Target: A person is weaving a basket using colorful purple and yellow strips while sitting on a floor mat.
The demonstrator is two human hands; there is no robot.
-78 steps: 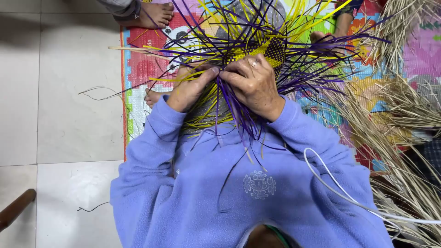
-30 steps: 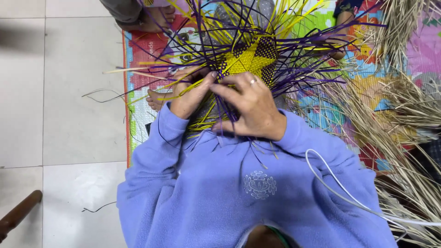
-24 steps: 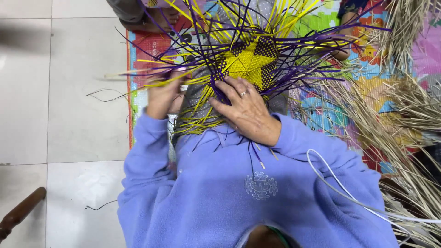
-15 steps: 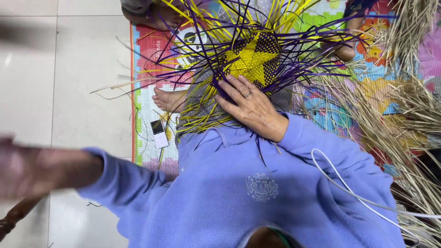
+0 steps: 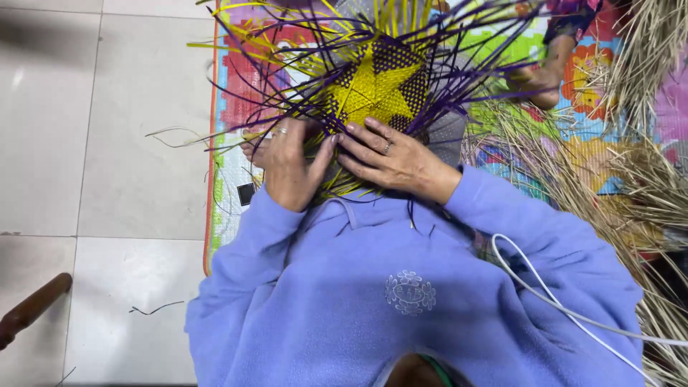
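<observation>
Woven mat (image 5: 376,89) yellow and purple, both hands (image 5: 344,161) gripping its near edge

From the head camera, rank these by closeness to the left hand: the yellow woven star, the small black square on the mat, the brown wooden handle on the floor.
From the left hand:
1. Small black square, just beside the hand on its outer side, on the mat.
2. Yellow woven star, up and across, in the weaving.
3. Brown wooden handle, far off on the tiles at the picture's lower left edge.
</observation>
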